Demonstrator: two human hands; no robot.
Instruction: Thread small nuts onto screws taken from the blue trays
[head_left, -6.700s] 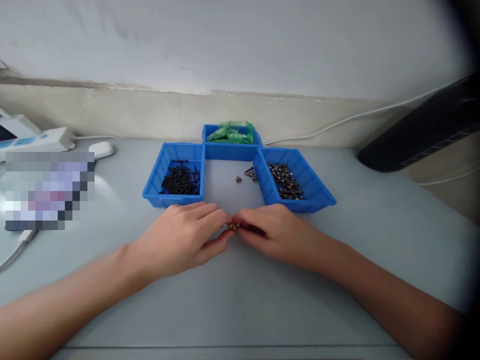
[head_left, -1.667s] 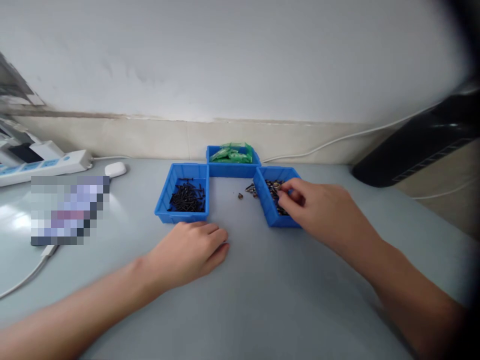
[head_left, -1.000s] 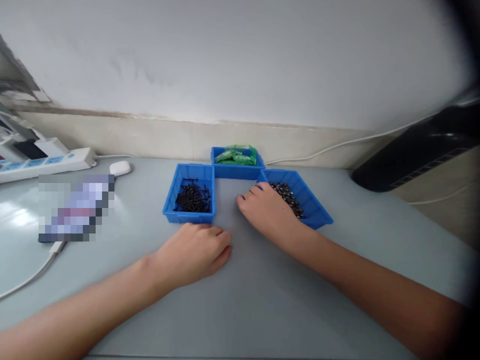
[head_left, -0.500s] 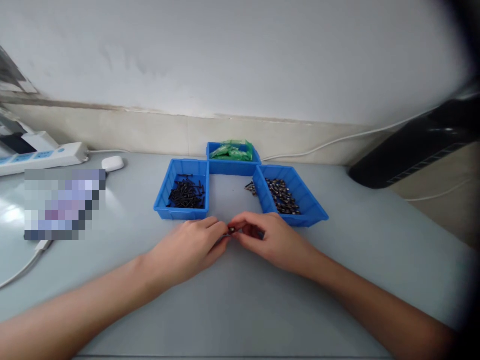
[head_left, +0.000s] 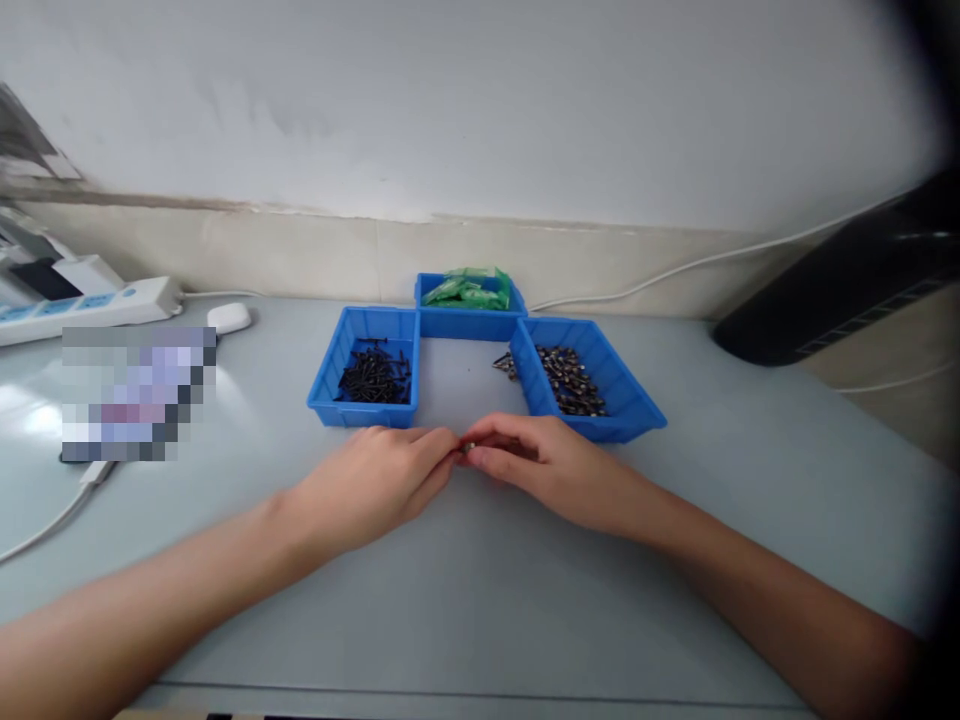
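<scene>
My left hand [head_left: 390,470] and my right hand [head_left: 562,465] meet fingertip to fingertip just above the table, in front of the blue bins. A small shiny metal part [head_left: 469,449] shows between them, pinched by my right thumb and fingers. My left fingers are pressed together against its other side; what they grip is hidden. Beyond my left hand is a blue bin [head_left: 326,400] of black screws [head_left: 375,375]. Past my right hand stands another blue bin [head_left: 626,400], holding many small metal pieces [head_left: 570,380].
Green plastic packets [head_left: 469,292] lie in a third blue bin [head_left: 472,325] at the back. A few pointed metal pieces [head_left: 505,365] lie beside the right bin. Leftward are a blurred-out device [head_left: 142,395], its white cable, a white case [head_left: 229,318] and a power strip [head_left: 127,305]. A black object [head_left: 810,300] stands right.
The view has tilted slightly, so the bins appear a little higher. My fingers have closed in more around the small metal part, which now shows less. Both hands stay together in the same place.
</scene>
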